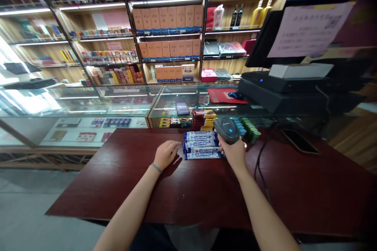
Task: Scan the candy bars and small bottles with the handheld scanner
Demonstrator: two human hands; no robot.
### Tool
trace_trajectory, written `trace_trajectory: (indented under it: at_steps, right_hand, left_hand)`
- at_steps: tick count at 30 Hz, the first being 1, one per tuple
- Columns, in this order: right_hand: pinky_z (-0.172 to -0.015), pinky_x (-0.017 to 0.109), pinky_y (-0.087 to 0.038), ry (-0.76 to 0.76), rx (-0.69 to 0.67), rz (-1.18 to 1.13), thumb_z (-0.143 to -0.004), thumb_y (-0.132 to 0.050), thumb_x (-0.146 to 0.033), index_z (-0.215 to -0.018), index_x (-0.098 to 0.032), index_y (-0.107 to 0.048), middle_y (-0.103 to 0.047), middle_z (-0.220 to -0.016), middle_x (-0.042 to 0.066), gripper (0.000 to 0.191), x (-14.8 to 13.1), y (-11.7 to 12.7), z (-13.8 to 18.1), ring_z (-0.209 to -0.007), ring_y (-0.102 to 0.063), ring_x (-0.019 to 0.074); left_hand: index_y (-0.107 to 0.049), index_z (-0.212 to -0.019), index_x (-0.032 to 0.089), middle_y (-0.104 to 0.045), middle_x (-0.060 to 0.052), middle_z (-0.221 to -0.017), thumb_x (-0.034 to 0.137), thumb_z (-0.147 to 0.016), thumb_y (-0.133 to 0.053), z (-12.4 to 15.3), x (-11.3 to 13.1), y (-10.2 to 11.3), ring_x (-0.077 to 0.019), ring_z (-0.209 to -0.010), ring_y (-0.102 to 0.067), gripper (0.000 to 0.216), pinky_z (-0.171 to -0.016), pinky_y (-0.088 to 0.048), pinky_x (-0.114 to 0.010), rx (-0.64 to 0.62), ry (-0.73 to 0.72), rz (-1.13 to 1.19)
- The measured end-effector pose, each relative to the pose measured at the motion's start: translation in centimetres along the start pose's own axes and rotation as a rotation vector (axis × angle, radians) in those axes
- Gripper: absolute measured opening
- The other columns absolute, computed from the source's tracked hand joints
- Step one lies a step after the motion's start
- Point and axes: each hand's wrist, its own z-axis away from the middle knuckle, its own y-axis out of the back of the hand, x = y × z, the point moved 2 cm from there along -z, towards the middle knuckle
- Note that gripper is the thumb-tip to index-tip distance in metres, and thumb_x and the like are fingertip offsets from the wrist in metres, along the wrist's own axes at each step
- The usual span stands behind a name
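Blue-and-white candy packs lie in stacked rows near the far edge of the dark red-brown table. My left hand rests on the tabletop just left of them, its fingers stretched toward their ends and holding nothing. In my right hand is a black barcode scanner, its head tilted over the right end of the packs, with a blue light glowing on top. The scanner and hand cover part of that end. Behind the packs stands a stack of red-and-yellow packets.
Green cans stand right of the scanner. A black cable runs across the table near my right forearm. A phone lies at right. Beyond are a glass display case, a mouse and a monitor.
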Motion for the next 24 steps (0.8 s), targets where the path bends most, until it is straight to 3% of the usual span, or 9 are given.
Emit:
trace_trajectory:
  at_steps: [6,12,18,24]
  right_hand:
    - [-0.065,0.036,-0.052,-0.006,0.023,-0.042,-0.072,-0.064,-0.054,-0.090,-0.017,-0.070,-0.073,-0.072,0.010,0.042,0.1,0.1,-0.2,-0.074,-0.069,0.0282]
    - [-0.059,0.034,-0.051,-0.088,0.082,-0.104,-0.070,-0.066,-0.055,-0.087,-0.017,-0.069,-0.068,-0.059,0.006,0.042,0.2,1.0,-0.8,-0.063,-0.066,0.0255]
    - [-0.055,0.032,-0.049,-0.146,0.111,-0.206,-0.071,-0.067,-0.054,-0.087,-0.016,-0.068,-0.067,-0.060,0.007,0.041,0.2,2.6,-1.6,-0.059,-0.065,0.0248]
    - [-0.047,0.034,-0.047,-0.218,0.090,-0.283,-0.072,-0.067,-0.052,-0.071,-0.022,-0.063,-0.062,-0.053,0.005,0.031,0.6,3.0,-2.0,-0.046,-0.059,0.0220]
  left_hand:
    - [-0.066,-0.110,0.023,-0.071,-0.006,-0.102,0.026,-0.096,-0.048,-0.2,0.5,-0.2,-0.0185,-0.096,-0.066,0.023,-0.086,-0.053,-0.033,-0.017,-0.006,0.030]
    - [-0.061,-0.122,0.025,-0.066,-0.009,-0.115,0.030,-0.094,-0.050,-1.8,1.5,-0.7,-0.0214,-0.109,-0.062,0.030,-0.095,-0.051,-0.037,-0.042,-0.028,0.044]
    - [-0.050,-0.137,0.026,-0.051,-0.011,-0.141,0.027,-0.094,-0.050,-9.6,3.8,-2.2,-0.0266,-0.133,-0.045,0.044,-0.111,-0.039,-0.046,-0.041,-0.108,-0.031]
    - [-0.047,-0.141,0.029,-0.040,-0.013,-0.151,0.029,-0.088,-0.061,-17.0,5.8,-5.9,-0.0364,-0.143,-0.031,0.055,-0.115,-0.026,-0.059,-0.055,-0.100,-0.086]
